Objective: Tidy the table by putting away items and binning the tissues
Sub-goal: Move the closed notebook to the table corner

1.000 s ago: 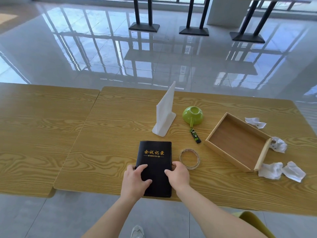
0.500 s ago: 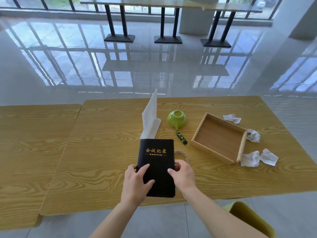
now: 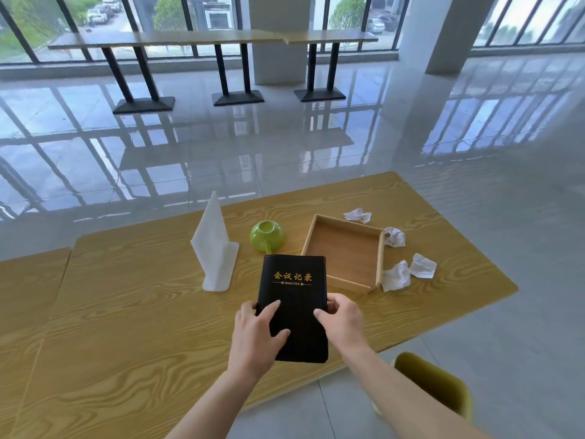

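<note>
A black notebook (image 3: pixel 292 289) with gold lettering is lifted above the wooden table (image 3: pixel 133 318), tilted up at its far end. My left hand (image 3: pixel 256 337) grips its lower left edge and my right hand (image 3: pixel 343 324) grips its lower right edge. Behind it lies an empty wooden tray (image 3: pixel 348 251). Several crumpled white tissues sit around the tray's right side, such as one (image 3: pixel 395 275) at its near corner and one (image 3: pixel 357 215) at the far corner. The notebook hides the small items that lay near it.
A white folded stand (image 3: pixel 213 248) is upright left of the notebook. An overturned green cup (image 3: pixel 267 236) sits beside the tray. A yellow-green chair (image 3: pixel 433 381) is at the table's near right edge. A second table (image 3: pixel 28 280) adjoins on the left.
Both hands have lifted the notebook off the table and carried it forward and right toward the tray. It now covers the coiled ring and the small dark item. The camera has tilted up.
</note>
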Action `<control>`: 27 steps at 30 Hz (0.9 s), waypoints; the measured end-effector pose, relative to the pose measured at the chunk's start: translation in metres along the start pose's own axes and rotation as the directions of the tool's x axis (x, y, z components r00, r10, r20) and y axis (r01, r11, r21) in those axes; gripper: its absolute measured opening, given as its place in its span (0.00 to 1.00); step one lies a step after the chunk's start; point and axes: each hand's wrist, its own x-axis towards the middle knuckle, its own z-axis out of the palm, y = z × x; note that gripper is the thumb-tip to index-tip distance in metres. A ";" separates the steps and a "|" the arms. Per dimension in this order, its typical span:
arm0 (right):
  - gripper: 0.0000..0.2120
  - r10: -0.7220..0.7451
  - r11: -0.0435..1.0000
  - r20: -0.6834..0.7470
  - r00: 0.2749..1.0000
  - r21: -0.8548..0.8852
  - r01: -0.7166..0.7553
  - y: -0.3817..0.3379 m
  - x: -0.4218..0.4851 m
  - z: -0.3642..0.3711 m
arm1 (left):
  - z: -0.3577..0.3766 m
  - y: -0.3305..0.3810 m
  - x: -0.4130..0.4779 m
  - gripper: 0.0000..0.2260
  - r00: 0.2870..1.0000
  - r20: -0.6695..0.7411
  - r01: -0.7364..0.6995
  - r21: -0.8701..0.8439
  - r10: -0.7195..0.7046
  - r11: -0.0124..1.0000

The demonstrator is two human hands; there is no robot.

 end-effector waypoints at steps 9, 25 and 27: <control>0.11 0.034 0.999 -0.047 0.998 0.013 -0.033 0.038 0.059 -0.095 | 0.063 0.091 0.043 0.29 0.998 0.021 -0.057 0.037 0.056 0.998; 0.11 0.126 0.992 -0.183 0.975 0.049 -0.119 0.053 0.145 -0.175 | 0.111 0.172 0.143 0.29 0.966 0.129 -0.225 -0.001 0.224 0.974; 0.10 0.147 0.988 -0.209 0.967 0.067 -0.136 0.051 0.154 -0.182 | 0.115 0.179 0.157 0.29 0.956 0.148 -0.254 -0.011 0.253 0.967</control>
